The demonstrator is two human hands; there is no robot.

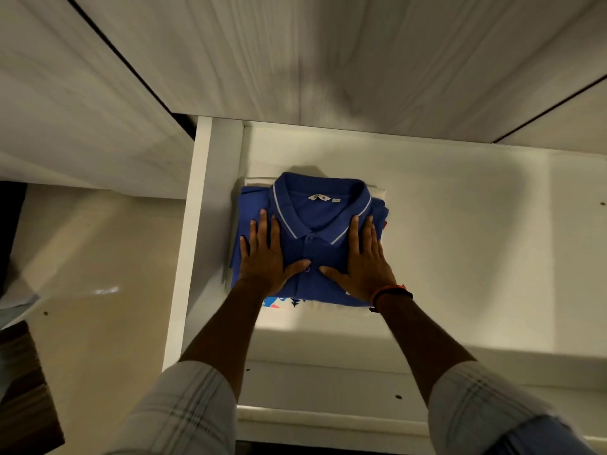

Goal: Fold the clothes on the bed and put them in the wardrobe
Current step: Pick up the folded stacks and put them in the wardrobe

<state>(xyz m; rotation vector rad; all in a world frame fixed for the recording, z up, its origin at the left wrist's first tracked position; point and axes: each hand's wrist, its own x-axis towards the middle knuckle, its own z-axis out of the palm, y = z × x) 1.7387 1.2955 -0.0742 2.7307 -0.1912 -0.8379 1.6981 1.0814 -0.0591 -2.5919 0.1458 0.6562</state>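
Note:
A folded blue polo shirt (315,224) with a white-striped collar lies on a white wardrobe shelf (460,241), at its left end. It rests on top of other folded clothes; a white one with a red and blue print (279,303) peeks out at the near edge. My left hand (267,254) lies flat on the shirt's left half, fingers spread. My right hand (364,261) lies flat on the right half, palm down. Neither hand grips the cloth.
A white upright panel (193,231) borders the shelf on the left. The underside of the shelf above (328,60) hangs over the back. A lower shelf edge (328,418) shows below my arms. The right part of the shelf holds nothing.

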